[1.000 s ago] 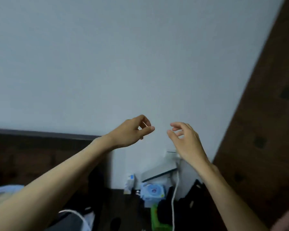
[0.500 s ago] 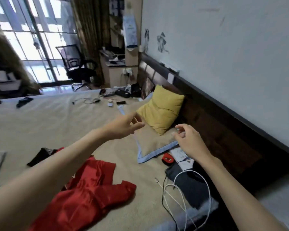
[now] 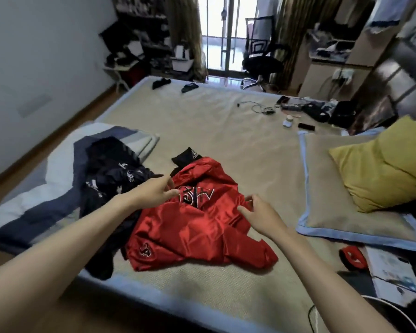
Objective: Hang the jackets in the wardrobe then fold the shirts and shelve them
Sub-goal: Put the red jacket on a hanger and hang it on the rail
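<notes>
Hands hover with loose, empty fingers over the red jacket: left hand above its upper left edge, right hand above its right side.

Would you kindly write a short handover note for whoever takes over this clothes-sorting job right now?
Left hand: open, reaching over the red jacket, holding nothing.
Right hand: open, fingers spread just above the same jacket's right side.
Things: the red jacket lies crumpled on the bed; a dark garment is heaped beside it on its left.
Done: nothing visibly hung or folded.
Left: hang the jackets, fold and shelve the shirts.
</notes>
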Motion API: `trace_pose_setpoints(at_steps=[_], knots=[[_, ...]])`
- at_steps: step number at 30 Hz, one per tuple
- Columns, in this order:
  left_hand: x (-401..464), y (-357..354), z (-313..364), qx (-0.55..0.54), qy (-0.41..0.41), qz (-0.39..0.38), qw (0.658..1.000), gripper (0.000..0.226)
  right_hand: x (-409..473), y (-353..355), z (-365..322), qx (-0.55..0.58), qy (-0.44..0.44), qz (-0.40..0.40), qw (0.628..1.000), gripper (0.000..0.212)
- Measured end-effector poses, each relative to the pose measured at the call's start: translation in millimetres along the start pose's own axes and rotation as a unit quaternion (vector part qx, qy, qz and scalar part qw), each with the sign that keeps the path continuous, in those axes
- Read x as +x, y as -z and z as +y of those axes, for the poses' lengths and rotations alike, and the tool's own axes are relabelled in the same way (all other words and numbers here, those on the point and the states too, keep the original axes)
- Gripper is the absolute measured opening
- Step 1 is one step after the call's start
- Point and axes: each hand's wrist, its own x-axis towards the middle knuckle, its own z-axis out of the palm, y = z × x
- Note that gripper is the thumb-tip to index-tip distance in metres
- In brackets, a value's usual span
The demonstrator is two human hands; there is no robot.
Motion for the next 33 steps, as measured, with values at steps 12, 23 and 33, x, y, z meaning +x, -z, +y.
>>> trace_pose_setpoints(at_steps=[12, 23, 33], knots=[[98, -67, -227, -0.022, 0.148, -0.133, 0.98, 0.044, 113, -133, -96, -0.092, 0.019, -0.123, 0.988, 0.048], [186, -173, -260, -0.074, 0.201, -0.172, 0.962, 0.074, 150, -170, -92, -0.111, -0.061, -0.149, 0.981, 0.054], [180, -133, -162, -0.216, -0.046, -0.165, 0.961, 0.017, 169, -147, -105, 0.029, -0.121, -0.125, 0.984, 0.034]])
